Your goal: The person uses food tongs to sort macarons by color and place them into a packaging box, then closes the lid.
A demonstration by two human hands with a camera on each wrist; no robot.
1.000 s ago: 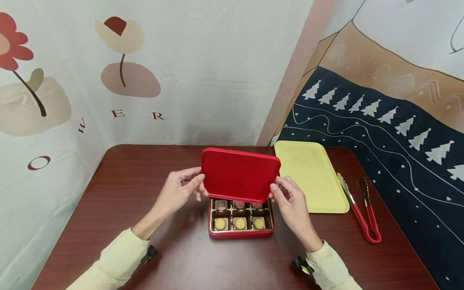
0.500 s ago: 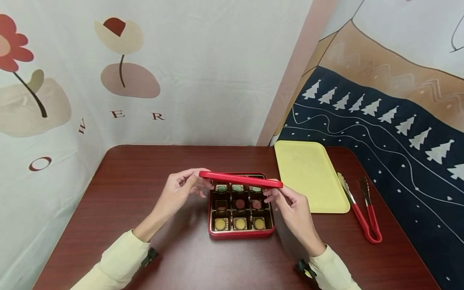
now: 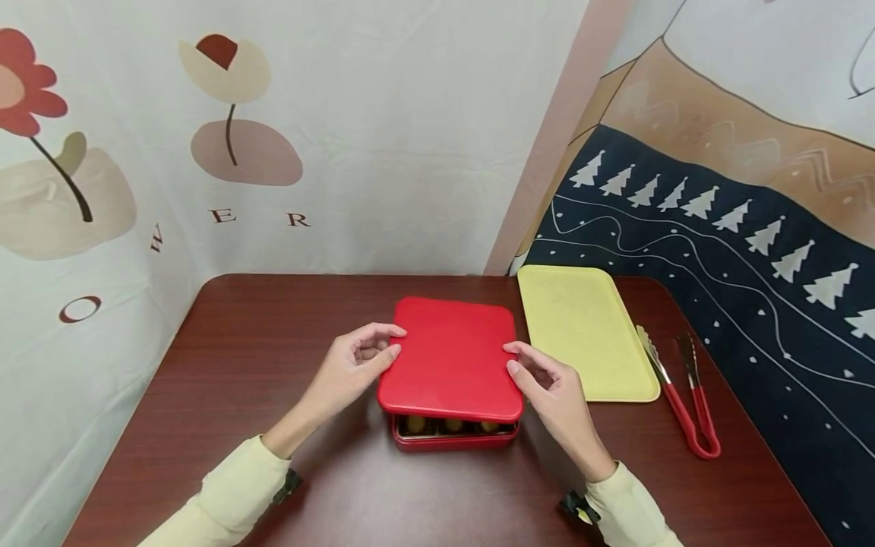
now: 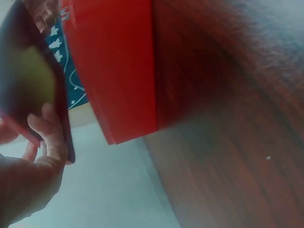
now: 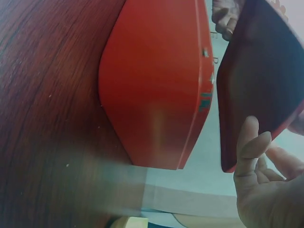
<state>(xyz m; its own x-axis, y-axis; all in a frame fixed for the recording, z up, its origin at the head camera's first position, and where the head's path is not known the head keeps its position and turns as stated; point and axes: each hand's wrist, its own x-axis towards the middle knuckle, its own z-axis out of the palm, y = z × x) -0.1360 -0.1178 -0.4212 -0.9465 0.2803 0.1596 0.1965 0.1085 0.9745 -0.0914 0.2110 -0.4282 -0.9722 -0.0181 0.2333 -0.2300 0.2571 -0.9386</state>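
both hands, left hand [image 3: 352, 363] and right hand [image 3: 547, 384], pinch red lid [image 3: 451, 361] tilted over chocolate tin [image 3: 454, 437], apparently not seated.

The lid [image 3: 450, 361] and the box [image 3: 454, 438] under it are both plain bright red, and they sit on a dark reddish-brown wood-grain table [image 3: 225, 357] beside a pale yellow tray [image 3: 581, 327]. The tongs [image 3: 680, 399] have red handles and metal-grey tips, and the sleeves [image 3: 225, 490] are pale cream-yellow. One backdrop [image 3: 273, 137] is off-white with red, beige and brown flowers and brown letters, the other backdrop [image 3: 738, 228] navy with white fir trees under a tan band.
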